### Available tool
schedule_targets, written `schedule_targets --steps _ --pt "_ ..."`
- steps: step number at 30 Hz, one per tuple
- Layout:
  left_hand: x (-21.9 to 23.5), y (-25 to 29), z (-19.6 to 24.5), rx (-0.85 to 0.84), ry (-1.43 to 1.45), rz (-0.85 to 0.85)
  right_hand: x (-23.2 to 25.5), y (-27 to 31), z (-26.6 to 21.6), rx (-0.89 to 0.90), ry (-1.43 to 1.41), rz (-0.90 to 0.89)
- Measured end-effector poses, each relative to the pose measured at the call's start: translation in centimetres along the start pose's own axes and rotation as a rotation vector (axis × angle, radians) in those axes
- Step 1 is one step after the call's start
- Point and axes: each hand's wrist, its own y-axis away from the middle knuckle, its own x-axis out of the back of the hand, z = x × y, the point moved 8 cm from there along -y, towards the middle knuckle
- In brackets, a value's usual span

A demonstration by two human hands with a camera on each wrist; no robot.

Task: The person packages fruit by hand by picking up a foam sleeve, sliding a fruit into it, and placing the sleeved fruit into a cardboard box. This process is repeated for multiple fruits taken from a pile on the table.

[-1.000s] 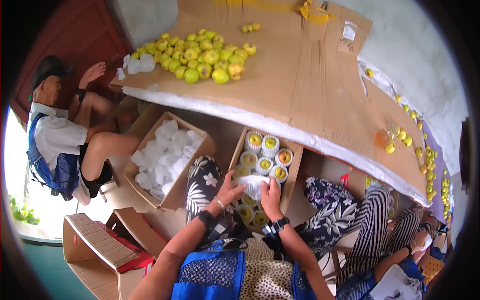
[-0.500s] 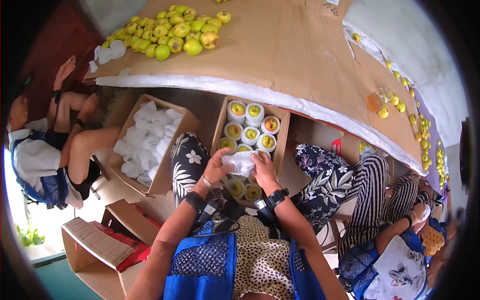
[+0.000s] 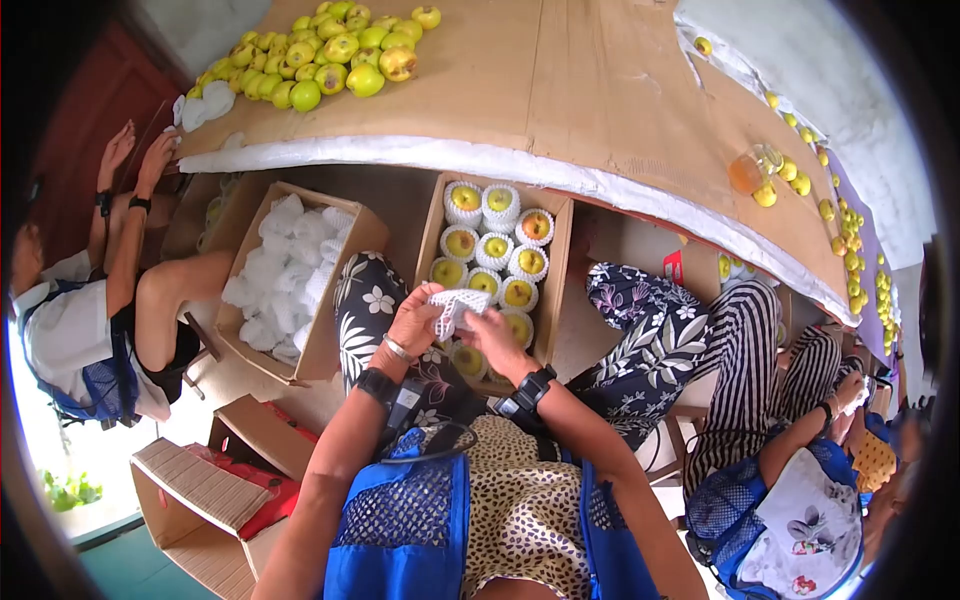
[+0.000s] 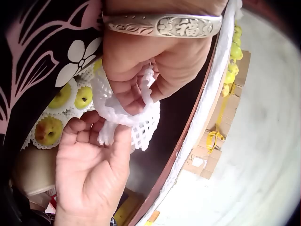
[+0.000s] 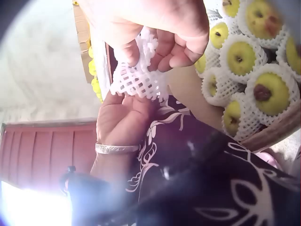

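A white foam net sleeve (image 3: 460, 305) is held between both hands, above the near end of a cardboard box of net-wrapped apples (image 3: 493, 248). My left hand (image 3: 412, 318), with a silver bangle, pinches one side of it. In the left wrist view, the left fingers reach into the sleeve's ring-like mouth (image 4: 120, 117). Opposite, my right hand (image 3: 492, 342) grips the other side between thumb and fingers. The sleeve's lattice (image 5: 134, 82) looks loose and crumpled in the right wrist view, and no apple shows inside.
To the left stands a carton of white foam nets (image 3: 285, 270). Loose apples (image 3: 340, 50) are piled on the cardboard-covered table (image 3: 470, 95) ahead. An empty-looking carton (image 3: 200, 490) lies at lower left. People sit on both sides; a jar (image 3: 748, 172) stands at right.
The foam sleeve was stretched sideways between the hands and is now bunched, with the hands closer together and slightly left. The head view has shifted. The person at left has raised a second hand.
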Motion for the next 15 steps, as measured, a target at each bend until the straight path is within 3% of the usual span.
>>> schedule_targets --steps 4,8,15 --pt "1.0 0.2 -0.7 0.083 -0.099 0.114 2.3 -0.8 -1.5 0.105 -0.068 0.096" --pt "1.2 -0.3 -0.1 -0.061 -0.108 0.155 3.8 -0.2 -3.9 0.242 -0.015 0.177" --pt "1.2 -0.3 0.7 -0.102 -0.149 0.156 3.6 0.4 -5.9 0.393 0.273 0.227"
